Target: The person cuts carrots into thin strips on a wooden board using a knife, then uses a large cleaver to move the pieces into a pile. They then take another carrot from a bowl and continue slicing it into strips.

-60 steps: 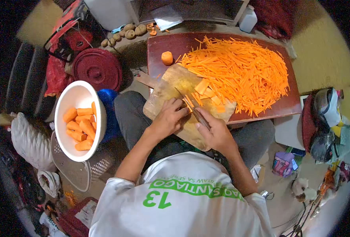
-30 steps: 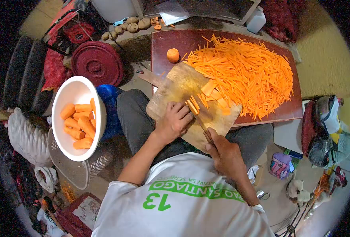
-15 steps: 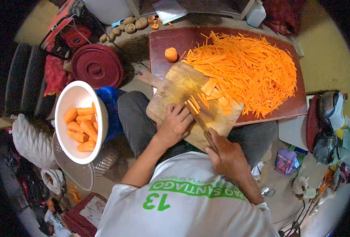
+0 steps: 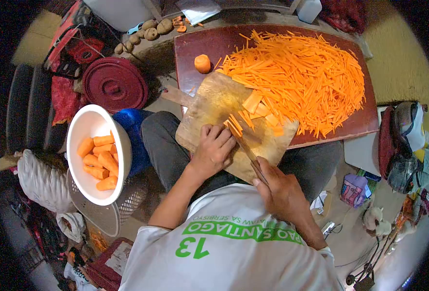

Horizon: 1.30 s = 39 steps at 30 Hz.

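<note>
My right hand (image 4: 280,189) is wrapped round the handle of a knife (image 4: 245,147), its blade pointing up and left over a wooden cutting board (image 4: 214,99). The fingers of my left hand (image 4: 213,149) are curled on the board, pressed against carrot slices (image 4: 234,125) beside the blade. Flat carrot slices (image 4: 253,103) lie further up the board, touching a large heap of carrot strips (image 4: 301,82) that covers much of the dark red table (image 4: 209,41). A short carrot piece (image 4: 202,63) stands near the table's left side.
A white bowl (image 4: 81,119) of peeled carrots (image 4: 109,162) is at the left, near a dark red lid (image 4: 115,85). Brown root vegetables (image 4: 151,33) lie beyond the table's left corner. Bags and a purple container (image 4: 352,190) are at the right.
The view has shifted slightly. Both hands stay close to the same place on the board, and the knife blade has moved a little against the slices.
</note>
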Tool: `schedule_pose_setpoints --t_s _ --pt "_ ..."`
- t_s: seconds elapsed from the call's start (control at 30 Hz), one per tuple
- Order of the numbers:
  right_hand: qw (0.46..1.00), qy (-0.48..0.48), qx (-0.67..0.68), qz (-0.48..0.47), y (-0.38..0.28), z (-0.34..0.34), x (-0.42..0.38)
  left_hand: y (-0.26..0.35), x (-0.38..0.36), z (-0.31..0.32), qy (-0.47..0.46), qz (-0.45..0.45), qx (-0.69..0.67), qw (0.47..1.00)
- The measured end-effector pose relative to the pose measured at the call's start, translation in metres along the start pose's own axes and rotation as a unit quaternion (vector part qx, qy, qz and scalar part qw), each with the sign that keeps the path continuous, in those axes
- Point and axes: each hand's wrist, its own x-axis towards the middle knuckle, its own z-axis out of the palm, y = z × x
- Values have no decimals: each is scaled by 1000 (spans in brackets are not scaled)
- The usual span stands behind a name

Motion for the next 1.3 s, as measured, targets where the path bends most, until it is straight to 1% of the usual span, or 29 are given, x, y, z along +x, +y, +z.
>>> schedule_pose_setpoints --t_s 0.03,0.1,0.17,0.23,0.33,0.43,0.53,0.63,0.73,0.83,0.9,0.93,1.03,1.13,1.2,1.3 --pt "1000 -4 15 3 0 -1 3 -1 -1 1 2 1 1 1000" --pt "996 49 43 -61 16 14 23 -3 -2 3 1 -1 -1 1000" --pt "995 61 42 -72 19 15 44 -3 -2 5 1 -3 0 1000" --pt "999 31 16 -35 12 13 61 -1 -4 6 0 -10 10 1000" --pt "998 42 14 -36 12 15 57 -1 -4 5 26 -6 5 1000" --pt "999 5 33 -13 -3 -2 32 1 -5 3 39 -12 -11 999" --pt "994 61 -5 -95 9 14 33 0 -3 6 47 -7 -9 999" --pt "999 23 8 -44 4 15 58 -1 -5 7 37 -14 -17 999" --pt "1000 3 21 13 -7 3 56 0 -4 8 52 -20 0 998" --pt "998 40 0 -52 3 8 28 1 -3 5 61 -18 -6 998" --pt "997 56 4 -59 10 19 39 -1 -5 4 55 -20 -3 998" --pt "996 65 7 -60 11 23 44 0 -5 5 50 -18 -3 999" --pt "1000 10 -18 -8 7 18 62 3 -5 5 72 -22 -9 997" --pt "998 24 50 -32 -3 4 42 4 -4 4 88 -19 -4 996" --pt "999 19 11 -45 -1 9 30 5 -6 4 86 -20 -4 996" --pt "1000 16 18 -15 -7 12 39 2 -7 6 76 -15 -3 997"
